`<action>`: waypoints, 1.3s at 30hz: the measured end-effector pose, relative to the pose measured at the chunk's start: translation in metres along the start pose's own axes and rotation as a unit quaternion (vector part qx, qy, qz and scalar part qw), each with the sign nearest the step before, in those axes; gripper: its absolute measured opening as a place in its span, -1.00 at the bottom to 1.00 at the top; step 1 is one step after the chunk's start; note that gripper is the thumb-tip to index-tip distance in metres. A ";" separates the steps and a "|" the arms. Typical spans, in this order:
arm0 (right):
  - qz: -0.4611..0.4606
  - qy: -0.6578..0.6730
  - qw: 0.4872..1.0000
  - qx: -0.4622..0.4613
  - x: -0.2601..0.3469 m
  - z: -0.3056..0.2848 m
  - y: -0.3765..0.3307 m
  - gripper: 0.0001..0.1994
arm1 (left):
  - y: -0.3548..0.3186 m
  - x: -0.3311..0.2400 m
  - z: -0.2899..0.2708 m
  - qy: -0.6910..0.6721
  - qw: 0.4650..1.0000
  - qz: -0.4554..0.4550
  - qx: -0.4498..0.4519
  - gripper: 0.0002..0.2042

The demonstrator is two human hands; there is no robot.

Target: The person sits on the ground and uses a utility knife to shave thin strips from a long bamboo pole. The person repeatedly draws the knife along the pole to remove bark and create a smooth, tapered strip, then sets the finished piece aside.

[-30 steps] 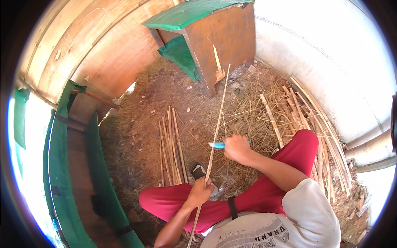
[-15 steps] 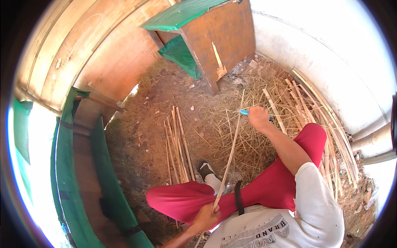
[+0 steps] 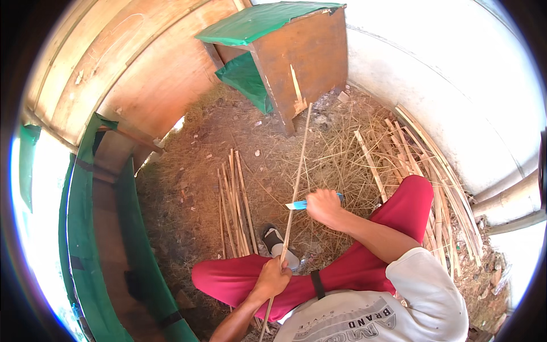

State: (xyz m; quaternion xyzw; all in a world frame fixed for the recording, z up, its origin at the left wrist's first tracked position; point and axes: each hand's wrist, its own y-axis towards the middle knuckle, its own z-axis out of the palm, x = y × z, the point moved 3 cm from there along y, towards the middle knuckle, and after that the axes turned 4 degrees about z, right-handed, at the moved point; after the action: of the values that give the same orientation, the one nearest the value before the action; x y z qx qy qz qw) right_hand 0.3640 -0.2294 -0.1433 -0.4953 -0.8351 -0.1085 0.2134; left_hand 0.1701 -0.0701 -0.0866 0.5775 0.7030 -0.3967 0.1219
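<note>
White fabric of the shirt lies nearest, with red trousers just beyond it, the knees spread wide. Over the left thigh, the left hand has its fingers curled tightly round a thin, pale strip, which slants from the near edge away over the floor. Farther along, the right hand grasps a blue knife, all fingers wrapped round it; its blade crosses the strip, though whether they touch I cannot tell. Beside the strip is a dark shoe. Past the left knee lie narrow sticks; straw spreads to their right. Farthest off stands a brown cabinet with a green top, near a white wall.
</note>
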 end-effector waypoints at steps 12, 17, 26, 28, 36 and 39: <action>0.181 -0.011 0.983 0.028 -0.083 0.015 0.066 -0.80 | -0.072 0.007 0.001 0.009 0.988 -0.121 0.094 -0.86; 0.238 -0.019 0.971 -0.020 -0.126 0.027 0.074 -0.83 | -0.109 0.017 -0.005 0.094 0.981 -0.128 0.108 -0.86; 0.312 -0.044 0.949 -0.002 -0.165 0.041 0.065 -0.88 | -0.178 0.049 -0.007 0.102 0.975 -0.194 -0.045 -0.85; 0.292 -0.032 0.956 -0.012 -0.156 0.039 0.065 -0.86 | -0.174 0.048 -0.019 0.095 0.975 -0.187 -0.067 -0.85; 0.214 0.134 0.966 0.052 -0.068 -0.040 0.057 -0.61 | -0.139 0.045 -0.047 0.048 0.983 -0.154 -0.092 -0.85; 0.195 0.279 0.940 0.007 -0.073 -0.055 0.046 -0.46 | -0.117 0.048 -0.051 0.084 0.983 -0.126 -0.107 -0.85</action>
State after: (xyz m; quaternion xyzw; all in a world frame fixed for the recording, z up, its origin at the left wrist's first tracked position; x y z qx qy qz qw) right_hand 0.4484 -0.2855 -0.1295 -0.5970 -0.6295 -0.1925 0.4585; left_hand 0.0635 -0.0025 -0.0343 0.4988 0.8164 -0.2816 0.0729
